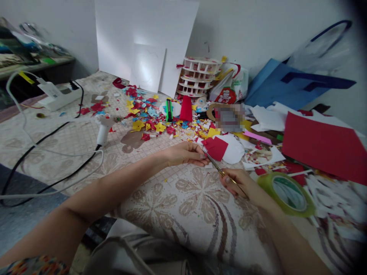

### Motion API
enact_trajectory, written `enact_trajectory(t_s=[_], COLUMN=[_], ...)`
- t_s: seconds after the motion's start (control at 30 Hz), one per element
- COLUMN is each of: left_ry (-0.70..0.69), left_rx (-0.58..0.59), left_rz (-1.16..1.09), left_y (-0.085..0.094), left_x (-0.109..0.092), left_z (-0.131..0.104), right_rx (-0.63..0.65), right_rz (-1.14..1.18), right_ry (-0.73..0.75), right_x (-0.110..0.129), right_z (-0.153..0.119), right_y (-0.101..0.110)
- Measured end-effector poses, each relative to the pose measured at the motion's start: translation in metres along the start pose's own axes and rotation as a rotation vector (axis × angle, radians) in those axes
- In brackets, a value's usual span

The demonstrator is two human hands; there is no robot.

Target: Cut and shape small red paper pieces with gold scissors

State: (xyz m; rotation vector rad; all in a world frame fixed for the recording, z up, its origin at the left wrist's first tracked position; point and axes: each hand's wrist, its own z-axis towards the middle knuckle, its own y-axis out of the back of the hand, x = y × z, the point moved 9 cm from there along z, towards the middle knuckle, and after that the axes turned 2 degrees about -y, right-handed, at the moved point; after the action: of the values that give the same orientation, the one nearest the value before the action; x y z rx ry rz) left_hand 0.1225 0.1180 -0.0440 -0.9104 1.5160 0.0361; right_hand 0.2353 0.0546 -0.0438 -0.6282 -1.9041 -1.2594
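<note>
Left hand point(186, 153) pinching a red paper piece point(215, 147) between closed fingertips; right hand point(239, 184) wrapped tight around gold scissors point(219, 170), blades at paper's edge, green tape roll point(286, 194) on wrist.

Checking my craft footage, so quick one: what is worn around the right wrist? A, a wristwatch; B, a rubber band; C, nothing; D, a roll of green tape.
D: a roll of green tape rings the right forearm just behind the right hand, which holds the scissors.
</note>
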Motion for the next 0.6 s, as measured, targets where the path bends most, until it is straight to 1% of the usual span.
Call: enact_trajectory(t_s=[0.07, 0.2, 0.4, 0.6], left_ry=[0.002, 0.004, -0.002, -0.015], left_rx=[-0.002, 0.004, 0.005, 0.013], left_rz=[-0.004, -0.003, 0.009, 0.000], left_y=[0.000, 0.000, 0.001, 0.001], left_x=[0.000, 0.001, 0.001, 0.000], left_z=[0.000, 0.000, 0.001, 0.001], right_rx=[0.021, 0.020, 0.015, -0.003], right_rz=[-0.020, -0.046, -0.057, -0.077], right_ry=[0.020, 0.051, 0.004, -0.031], right_x=[0.001, 0.006, 0.003, 0.011], right_z=[0.000, -0.001, 0.000, -0.002], right_y=[-0.002, -0.001, 0.000, 0.003])
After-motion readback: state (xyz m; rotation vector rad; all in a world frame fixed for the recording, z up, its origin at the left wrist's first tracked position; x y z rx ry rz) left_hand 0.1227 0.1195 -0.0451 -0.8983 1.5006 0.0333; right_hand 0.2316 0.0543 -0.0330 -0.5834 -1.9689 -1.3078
